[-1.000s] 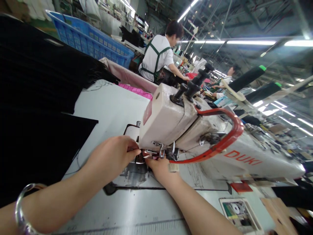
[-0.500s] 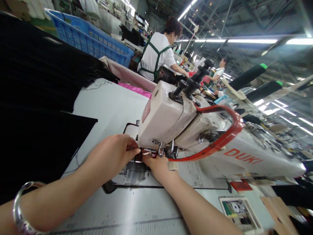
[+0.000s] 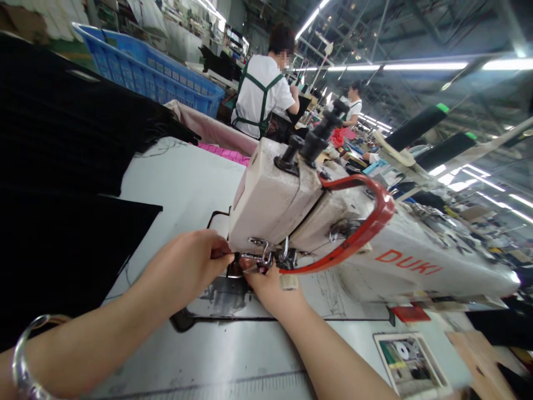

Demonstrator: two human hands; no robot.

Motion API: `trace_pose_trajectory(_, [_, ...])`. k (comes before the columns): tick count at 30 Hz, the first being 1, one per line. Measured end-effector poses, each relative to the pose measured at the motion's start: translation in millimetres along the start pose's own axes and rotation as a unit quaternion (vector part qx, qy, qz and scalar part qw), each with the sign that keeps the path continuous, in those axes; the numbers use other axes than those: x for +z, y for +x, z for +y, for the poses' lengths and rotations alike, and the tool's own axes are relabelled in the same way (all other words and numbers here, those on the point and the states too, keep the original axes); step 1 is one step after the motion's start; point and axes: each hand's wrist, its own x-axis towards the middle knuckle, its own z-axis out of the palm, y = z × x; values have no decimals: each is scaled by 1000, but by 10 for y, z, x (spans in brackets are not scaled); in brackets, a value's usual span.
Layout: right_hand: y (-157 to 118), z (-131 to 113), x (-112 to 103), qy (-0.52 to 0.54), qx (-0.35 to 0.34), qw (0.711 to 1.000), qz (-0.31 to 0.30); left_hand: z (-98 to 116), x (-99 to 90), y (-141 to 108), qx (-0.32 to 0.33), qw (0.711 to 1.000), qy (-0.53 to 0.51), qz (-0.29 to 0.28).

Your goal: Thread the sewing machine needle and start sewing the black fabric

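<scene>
At the needle area of a white sewing machine (image 3: 270,194), my left hand (image 3: 200,255) is closed in a pinch, thumb and forefinger together at the left of the machine head. What it pinches is too small to make out. Just opposite, my right hand (image 3: 275,289) reaches in under the head from the near side. Its fingers are bent in close to the needle, partly hidden by the metal guides, and any object in them is not clear. Both hands are low over the metal plate (image 3: 227,297) of the machine bed.
Black cloth (image 3: 62,239) covers the table's left side. Beyond it stand a blue basket (image 3: 154,72) and a pink-lined bin (image 3: 216,128). A small parts tray (image 3: 410,361) is set at the right. A co-worker (image 3: 262,89) sits ahead; black thread cones (image 3: 420,128) stand at right.
Both hands stay at the needle area with hardly any movement. The view has shifted slightly. The co-worker's outstretched arm is now bent and raised beside dark cloth.
</scene>
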Motion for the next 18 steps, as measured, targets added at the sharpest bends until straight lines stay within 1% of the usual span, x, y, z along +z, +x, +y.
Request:
trace_pose_trajectory(5, [4, -22, 8, -2, -9, 1000, 24, -41, 30, 29, 29, 1000, -9, 8])
trace_pose_trajectory(9, [6, -55, -23, -3, -14, 998, 57, -72, 27, 19, 80, 996, -7, 43])
trace_pose_trajectory(12, [-37, -90, -99, 4, -12, 996, 84, -94, -1, -3, 104, 992, 7, 65])
trace_pose_trajectory(14, [-122, -149, -174, 10, -9, 994, 111, -105, -14, -19, 111, 992, 17, 64])
trace_pose_trajectory(16, [-276, -247, -238, 30, -6, 992, 124, -107, -20, -36, 113, 992, 23, 56])
trace_pose_trajectory(18, [-483, -358, -241, 78, -19, 991, 105, -95, -23, -55, 115, 992, 24, 42])
